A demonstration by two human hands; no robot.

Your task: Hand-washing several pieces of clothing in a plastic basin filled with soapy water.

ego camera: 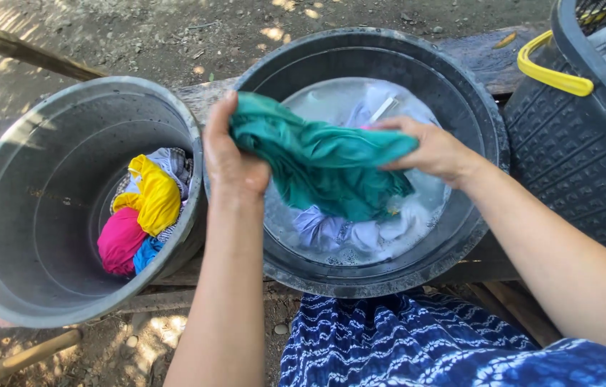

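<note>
Both hands held a wet teal garment stretched between them above a dark round basin of soapy water. The left hand gripped the cloth's left end, its fingers folded together and clamped on a bunched corner, the back of the hand turned toward the camera. The right hand held the opposite end, its fingers closed over the upper edge of the fabric and pinching it against the palm. The garment's lower part hung down toward the water, touching or nearly touching the pale laundry that lay soaking in the suds beneath; the exact contact could not be told. The basin stood on a weathered wooden worktop. Just beside it on the left sat a grey bucket, tilted toward the person, with a yellow cloth, a pink cloth, a small blue piece and a striped pale piece heaped at its bottom. To the right of the basin, close against it, stood a black plastic laundry basket with a yellow handle. A blue-and-white patterned skirt covered the person's lap below the basin, and bare earth lay beyond the worktop.
</note>
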